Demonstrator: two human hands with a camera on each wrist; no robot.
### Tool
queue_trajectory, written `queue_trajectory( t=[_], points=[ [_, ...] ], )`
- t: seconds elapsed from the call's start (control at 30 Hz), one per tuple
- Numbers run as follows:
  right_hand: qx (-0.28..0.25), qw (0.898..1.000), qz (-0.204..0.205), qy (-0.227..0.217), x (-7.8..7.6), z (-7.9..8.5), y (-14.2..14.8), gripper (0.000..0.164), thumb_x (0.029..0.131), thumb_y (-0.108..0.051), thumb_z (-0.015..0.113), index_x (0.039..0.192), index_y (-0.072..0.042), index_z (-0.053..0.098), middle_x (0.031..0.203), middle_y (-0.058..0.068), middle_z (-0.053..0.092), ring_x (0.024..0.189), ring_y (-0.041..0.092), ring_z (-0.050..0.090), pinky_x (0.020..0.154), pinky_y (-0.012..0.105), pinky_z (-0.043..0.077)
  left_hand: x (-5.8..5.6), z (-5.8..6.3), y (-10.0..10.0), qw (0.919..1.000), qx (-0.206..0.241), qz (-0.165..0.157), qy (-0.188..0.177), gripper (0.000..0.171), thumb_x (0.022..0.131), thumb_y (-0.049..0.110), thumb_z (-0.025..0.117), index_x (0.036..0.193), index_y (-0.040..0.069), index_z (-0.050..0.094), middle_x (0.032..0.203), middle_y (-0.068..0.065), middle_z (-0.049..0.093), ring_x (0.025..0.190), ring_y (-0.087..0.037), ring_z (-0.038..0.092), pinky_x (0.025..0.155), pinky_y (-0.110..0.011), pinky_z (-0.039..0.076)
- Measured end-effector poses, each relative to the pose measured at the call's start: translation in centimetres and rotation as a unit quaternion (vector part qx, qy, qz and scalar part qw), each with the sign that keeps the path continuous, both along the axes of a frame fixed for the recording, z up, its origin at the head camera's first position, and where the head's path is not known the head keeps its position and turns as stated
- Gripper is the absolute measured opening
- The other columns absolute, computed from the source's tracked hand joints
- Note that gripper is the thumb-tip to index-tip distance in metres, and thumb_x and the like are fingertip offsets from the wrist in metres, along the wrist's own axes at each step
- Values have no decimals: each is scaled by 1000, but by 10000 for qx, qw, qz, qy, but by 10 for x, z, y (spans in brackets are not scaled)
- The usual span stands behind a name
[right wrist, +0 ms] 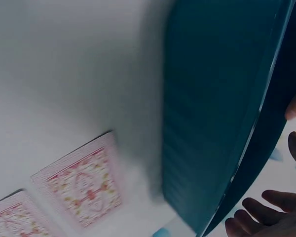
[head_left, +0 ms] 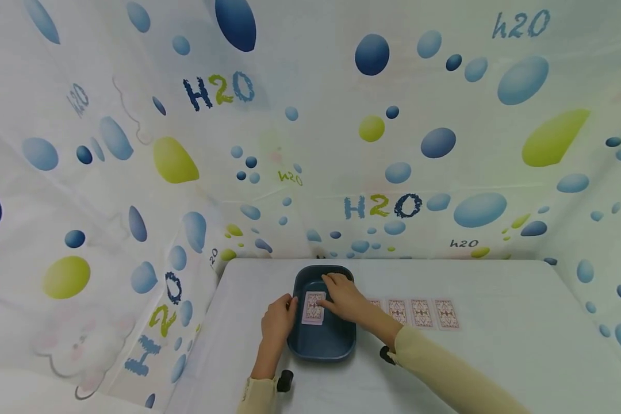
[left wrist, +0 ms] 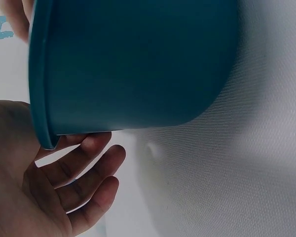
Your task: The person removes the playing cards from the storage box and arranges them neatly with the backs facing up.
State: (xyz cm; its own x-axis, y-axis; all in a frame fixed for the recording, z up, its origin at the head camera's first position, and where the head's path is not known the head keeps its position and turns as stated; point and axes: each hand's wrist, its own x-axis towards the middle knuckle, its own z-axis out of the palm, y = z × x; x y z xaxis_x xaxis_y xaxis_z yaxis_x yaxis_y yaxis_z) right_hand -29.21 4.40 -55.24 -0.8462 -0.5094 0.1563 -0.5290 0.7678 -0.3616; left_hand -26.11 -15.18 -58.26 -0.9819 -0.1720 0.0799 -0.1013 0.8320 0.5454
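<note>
One white tabletop [head_left: 502, 365] stretches beneath a person's fingers, bearing a blue tray [head_left: 321, 346]. The left hand [head_left: 278, 319] curls its fingers on the tray's rim; the right hand [head_left: 344, 298] reaches over it, fingers apart. Patterned cards [head_left: 421, 313] lie rightward of the right fingers, while a tray card [head_left: 311, 313], perhaps stacked, rests inside by the right thumb, contact unclear. Card handling appears the step in hand, likely calling next for a fingertip pinch on a thin edge while the left fingers steady the rim.

Red-patterned card [head_left: 312, 314] inside dark-blue tray [head_left: 322, 345]
</note>
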Motion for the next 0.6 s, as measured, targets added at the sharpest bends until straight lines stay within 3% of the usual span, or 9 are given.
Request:
queue_trajectory(
  t=[0.23,0.43,0.6],
  points=[
    [686,9972,-55,-289,-8,-4,-29,69,85,-47,59,136,-6,38,134,14,45,126,31,41,98,49,37,1,1,-2,10000,14,-51,6,27,93,34,50,77,15,57,62,0,53,48,-13,43,43,-28,31],
    [1434,9866,-194,-749,-14,-7,-43,72,81,-50,63,134,-7,41,133,15,47,122,32,45,97,49,38,0,2,-2,10000,-1,-44,42,28,93,35,50,75,15,55,62,0,52,48,-13,42,43,-28,31],
    [1762,9778,-382,-1067,-14,-12,-50,75,75,-49,70,131,-7,43,131,16,48,119,33,47,97,47,38,2,4,-1,10000,66,-31,23,27,93,34,50,76,15,57,63,1,54,49,-13,44,44,-28,32]
  ],
)
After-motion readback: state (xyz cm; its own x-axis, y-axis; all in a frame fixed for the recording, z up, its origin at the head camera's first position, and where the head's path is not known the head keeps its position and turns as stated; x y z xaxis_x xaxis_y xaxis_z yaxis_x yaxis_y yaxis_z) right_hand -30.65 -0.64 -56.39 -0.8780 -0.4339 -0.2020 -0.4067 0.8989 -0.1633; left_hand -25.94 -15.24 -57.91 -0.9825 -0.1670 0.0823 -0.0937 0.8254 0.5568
